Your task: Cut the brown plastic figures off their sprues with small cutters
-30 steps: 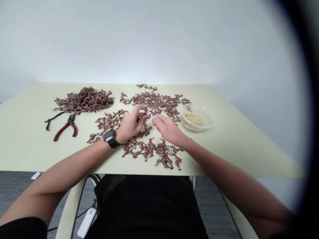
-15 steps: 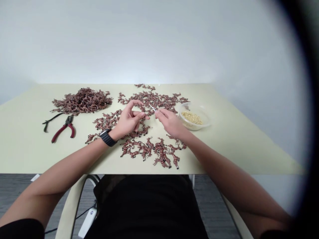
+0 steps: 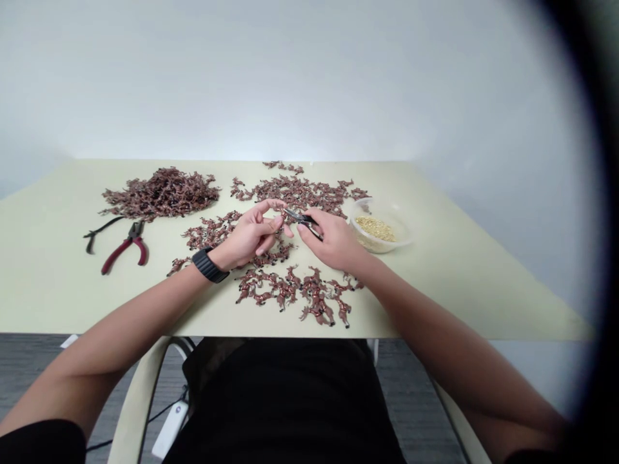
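Observation:
My right hand [image 3: 336, 241] grips a small pair of pliers [image 3: 298, 217] with black handles and silvery jaws, which point left. Opposite it, my left hand [image 3: 249, 233] has its thumb and fingers bent towards each other around the jaws' tips. Whatever small thing may be between those fingers is too small to make out. Beneath and around both hands lie many brown deer-shaped figures [image 3: 316, 296], some in a cluster close to the near edge and more in a spread group [image 3: 300, 191] behind the hands.
A heap of brown figures [image 3: 162, 193] rises at the back left. In front of it are red-handled pliers [image 3: 123, 248] and a thin black tool [image 3: 99, 233]. Right of my right hand stands a clear round tub [image 3: 403, 233] holding small gold-coloured pieces [image 3: 374, 227]. The pale table [image 3: 459, 277] meets a wall behind.
My right hand has turned, so the pliers' black handles now show, spread apart. The jaws have come to the left hand's fingertips. The left hand has shifted slightly.

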`<state>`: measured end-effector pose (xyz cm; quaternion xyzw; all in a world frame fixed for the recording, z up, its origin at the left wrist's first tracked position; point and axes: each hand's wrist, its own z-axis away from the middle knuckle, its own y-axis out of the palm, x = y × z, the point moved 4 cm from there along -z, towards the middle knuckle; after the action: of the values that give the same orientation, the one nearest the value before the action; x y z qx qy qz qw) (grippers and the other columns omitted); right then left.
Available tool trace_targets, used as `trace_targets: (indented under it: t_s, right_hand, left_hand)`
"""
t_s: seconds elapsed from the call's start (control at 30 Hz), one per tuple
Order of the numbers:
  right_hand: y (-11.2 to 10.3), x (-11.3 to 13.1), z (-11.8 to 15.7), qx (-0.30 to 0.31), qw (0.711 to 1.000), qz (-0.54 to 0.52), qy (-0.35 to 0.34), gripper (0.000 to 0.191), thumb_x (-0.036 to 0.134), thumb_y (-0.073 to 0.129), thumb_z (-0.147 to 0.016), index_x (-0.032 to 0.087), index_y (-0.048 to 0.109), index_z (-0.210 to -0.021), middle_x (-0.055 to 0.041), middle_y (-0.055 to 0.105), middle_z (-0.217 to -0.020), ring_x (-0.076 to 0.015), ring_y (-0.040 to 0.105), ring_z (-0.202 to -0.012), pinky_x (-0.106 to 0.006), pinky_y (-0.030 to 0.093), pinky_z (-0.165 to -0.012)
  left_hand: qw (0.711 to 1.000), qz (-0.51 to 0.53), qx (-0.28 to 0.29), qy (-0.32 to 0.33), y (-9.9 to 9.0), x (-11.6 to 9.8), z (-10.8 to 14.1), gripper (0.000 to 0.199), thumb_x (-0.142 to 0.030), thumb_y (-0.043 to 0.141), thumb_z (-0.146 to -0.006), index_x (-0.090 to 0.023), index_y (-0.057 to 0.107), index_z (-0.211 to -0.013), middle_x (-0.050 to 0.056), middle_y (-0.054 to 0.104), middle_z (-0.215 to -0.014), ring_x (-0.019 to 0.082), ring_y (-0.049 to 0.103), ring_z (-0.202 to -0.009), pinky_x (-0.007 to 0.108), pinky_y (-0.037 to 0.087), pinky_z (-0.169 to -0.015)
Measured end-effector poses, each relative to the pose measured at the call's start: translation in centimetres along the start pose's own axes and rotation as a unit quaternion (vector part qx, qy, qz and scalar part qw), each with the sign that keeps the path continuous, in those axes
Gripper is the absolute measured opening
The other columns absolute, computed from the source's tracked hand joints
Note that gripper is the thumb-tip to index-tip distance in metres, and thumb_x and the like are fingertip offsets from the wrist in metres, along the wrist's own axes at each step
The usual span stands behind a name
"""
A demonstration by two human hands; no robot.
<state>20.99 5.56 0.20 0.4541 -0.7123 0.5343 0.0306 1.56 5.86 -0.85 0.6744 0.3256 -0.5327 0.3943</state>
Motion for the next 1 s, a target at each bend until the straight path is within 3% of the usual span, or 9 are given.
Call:
trace_targets:
  t_s: [0.2,0.4,0.5,0.6,0.67,0.73,0.83,0.93,1.0]
  right_hand:
    - [-0.1,0.2,0.1,0.009,1.000,0.001,0.016,0.032,0.050,0.047,-0.104,0.021,0.060,-0.100,-0.0011,0.058,-0.074,-0.0181,0.050,-0.065,-0.032,0.031,-0.065]
    - [1.3,0.6,0.3,0.058,0.984,-0.137,0.096,0.036,0.054,0.046,-0.105,0.022,0.057,-0.089,0.0007,0.053,-0.071,-0.0151,0.044,-0.061,-0.031,0.030,-0.059]
    - [2.0,0.7,0.4,0.122,0.929,-0.300,0.179,0.041,0.058,0.043,-0.105,0.023,0.052,-0.085,0.0026,0.040,-0.070,-0.0132,0.031,-0.057,-0.028,0.024,-0.051]
    - [2.5,1.1,0.8,0.217,0.823,-0.453,0.265,0.044,0.066,0.043,-0.102,0.024,0.051,-0.088,0.0055,0.027,-0.069,-0.0126,0.015,-0.055,-0.028,0.012,-0.046]
    - [2.4,1.1,0.8,0.243,0.780,-0.501,0.286,0.045,0.067,0.046,-0.100,0.024,0.050,-0.087,0.0061,0.024,-0.069,-0.0124,0.011,-0.056,-0.028,0.008,-0.046]
    - [2.3,0.9,0.7,0.240,0.770,-0.516,0.288,0.044,0.065,0.047,-0.099,0.023,0.050,-0.086,0.0062,0.024,-0.068,-0.0122,0.010,-0.056,-0.027,0.007,-0.046]
    - [1.9,-0.1,0.4,0.177,0.818,-0.474,0.274,0.042,0.063,0.047,-0.099,0.023,0.053,-0.088,0.0054,0.028,-0.068,-0.0122,0.013,-0.055,-0.026,0.010,-0.046]
    - [1.1,-1.2,0.2,0.095,0.884,-0.382,0.251,0.041,0.063,0.048,-0.100,0.024,0.054,-0.089,0.0036,0.034,-0.069,-0.0128,0.020,-0.055,-0.026,0.017,-0.045]
    - [0.6,-1.6,0.0,0.068,0.911,-0.334,0.231,0.042,0.063,0.047,-0.101,0.023,0.056,-0.089,0.0023,0.038,-0.071,-0.0133,0.025,-0.056,-0.027,0.021,-0.047]
  left_hand:
    - [0.999,-0.043,-0.006,0.012,-0.1,0.0,0.0,0.037,-0.035,0.069,-0.098,-0.021,0.051,-0.127,0.005,0.079,-0.090,0.002,0.037,-0.031,0.019,0.024,-0.034]
    - [0.963,-0.224,-0.098,0.111,0.3,0.0,0.6,0.039,-0.032,0.073,-0.094,-0.025,0.049,-0.124,-0.002,0.070,-0.071,0.007,0.041,-0.038,0.020,0.028,-0.040]
    - [0.890,-0.393,-0.147,0.179,-0.8,-0.3,0.8,0.035,-0.022,0.070,-0.092,-0.023,0.058,-0.125,0.002,0.071,-0.076,0.010,0.046,-0.048,0.022,0.029,-0.048]
    - [0.827,-0.510,-0.123,0.202,-2.3,-0.4,0.6,0.038,-0.014,0.065,-0.087,-0.024,0.069,-0.123,0.008,0.076,-0.093,0.011,0.041,-0.049,0.024,0.020,-0.048]
    - [0.810,-0.538,-0.108,0.207,-3.0,-0.4,0.5,0.043,-0.011,0.062,-0.086,-0.026,0.070,-0.125,0.009,0.077,-0.108,0.011,0.040,-0.050,0.025,0.019,-0.049]
    - [0.804,-0.545,-0.113,0.208,-3.0,-0.5,0.4,0.043,-0.011,0.060,-0.088,-0.027,0.070,-0.127,0.009,0.078,-0.109,0.012,0.042,-0.051,0.025,0.021,-0.049]
    - [0.841,-0.489,-0.135,0.189,-2.3,-0.7,0.5,0.037,-0.019,0.059,-0.096,-0.024,0.062,-0.133,0.008,0.077,-0.096,0.012,0.052,-0.055,0.022,0.032,-0.049]
    - [0.932,-0.322,-0.109,0.126,-1.8,-0.4,0.1,0.037,-0.033,0.060,-0.102,-0.024,0.050,-0.136,0.008,0.077,-0.096,0.011,0.058,-0.051,0.023,0.043,-0.048]
    - [0.972,-0.208,-0.078,0.076,-1.9,0.1,-0.2,0.038,-0.040,0.063,-0.102,-0.023,0.047,-0.131,0.008,0.077,-0.099,0.010,0.059,-0.047,0.024,0.047,-0.047]
